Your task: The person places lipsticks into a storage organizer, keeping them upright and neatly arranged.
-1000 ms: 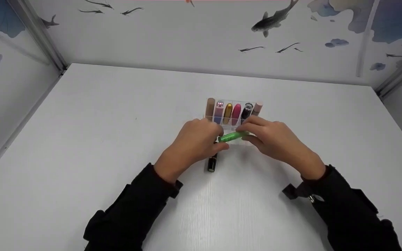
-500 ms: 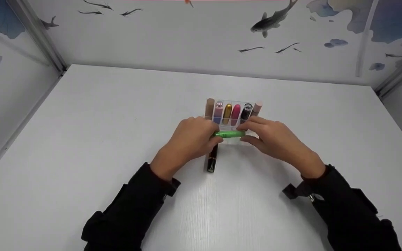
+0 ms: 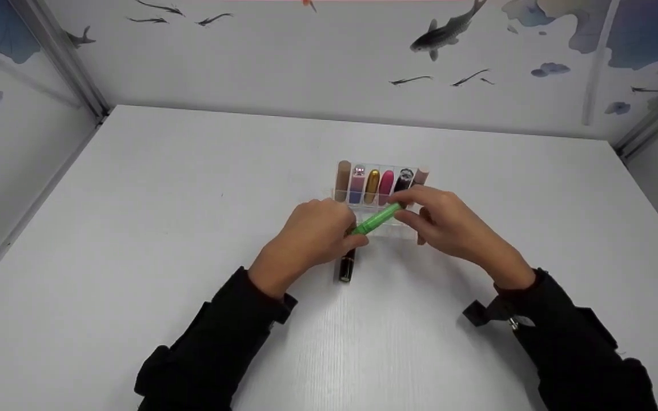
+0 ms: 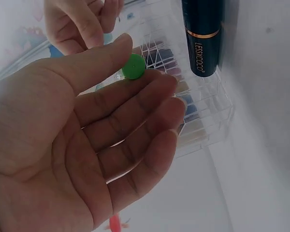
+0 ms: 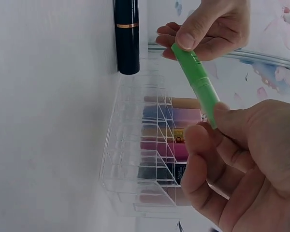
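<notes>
A slim green lipstick tube (image 3: pixel 378 218) spans the gap between my two hands, held slantwise with its right end farther from me. My left hand (image 3: pixel 317 228) pinches its near end between thumb and index finger; the flat round end (image 4: pixel 134 66) faces the left wrist view. With thumb and fingertips, my right hand (image 3: pixel 446 220) pinches the other end, as the right wrist view shows. Beneath and beyond the hands is a clear plastic lipstick organizer (image 5: pixel 111 169), its back slots filled. A black lipstick (image 3: pixel 347 268) with a thin gold band lies close by the left hand, partly covered by it.
The organizer's back row holds a brown tube (image 3: pixel 343 180), a pink-and-blue one (image 3: pixel 357 185), a gold one (image 3: pixel 372 185), a magenta one (image 3: pixel 386 185) and others at the right. A white table (image 3: pixel 192 228) meets printed panels (image 3: pixel 306 68) behind and at the sides.
The green tube was near level half a second ago; its right end now points up and away. My right hand shifted slightly away, my left slightly toward me.
</notes>
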{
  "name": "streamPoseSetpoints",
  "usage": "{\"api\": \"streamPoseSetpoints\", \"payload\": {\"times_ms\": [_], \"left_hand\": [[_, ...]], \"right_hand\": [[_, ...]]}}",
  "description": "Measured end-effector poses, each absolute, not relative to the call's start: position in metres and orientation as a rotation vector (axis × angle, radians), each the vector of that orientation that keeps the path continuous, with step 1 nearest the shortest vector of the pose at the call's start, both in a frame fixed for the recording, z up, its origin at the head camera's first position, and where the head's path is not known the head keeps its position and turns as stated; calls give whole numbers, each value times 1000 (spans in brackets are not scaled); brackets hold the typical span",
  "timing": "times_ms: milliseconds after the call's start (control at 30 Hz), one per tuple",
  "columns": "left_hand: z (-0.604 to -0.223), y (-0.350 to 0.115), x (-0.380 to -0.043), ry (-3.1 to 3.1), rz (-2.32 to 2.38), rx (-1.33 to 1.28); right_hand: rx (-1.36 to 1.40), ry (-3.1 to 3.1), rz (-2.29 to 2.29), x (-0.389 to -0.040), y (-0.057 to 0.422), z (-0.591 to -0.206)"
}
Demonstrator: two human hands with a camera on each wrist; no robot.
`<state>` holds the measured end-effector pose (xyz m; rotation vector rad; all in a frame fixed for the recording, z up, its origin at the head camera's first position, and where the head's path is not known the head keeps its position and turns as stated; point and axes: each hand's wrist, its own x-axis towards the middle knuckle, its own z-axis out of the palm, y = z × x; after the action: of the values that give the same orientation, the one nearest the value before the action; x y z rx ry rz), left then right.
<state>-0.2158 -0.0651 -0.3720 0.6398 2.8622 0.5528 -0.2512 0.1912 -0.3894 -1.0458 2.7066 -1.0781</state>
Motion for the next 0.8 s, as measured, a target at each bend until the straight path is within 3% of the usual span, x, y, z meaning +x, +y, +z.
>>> {"api": "streamPoseSetpoints", "payload": {"times_ms": [400,800], "left_hand": [[-370,-56,-212,2802,612,755],[-370,-45,-206,2725,717,743]], "right_hand": [[-609,2616,-1185,-252,190,-383],[-495,2547,-1144,-253,187,-381]]}}
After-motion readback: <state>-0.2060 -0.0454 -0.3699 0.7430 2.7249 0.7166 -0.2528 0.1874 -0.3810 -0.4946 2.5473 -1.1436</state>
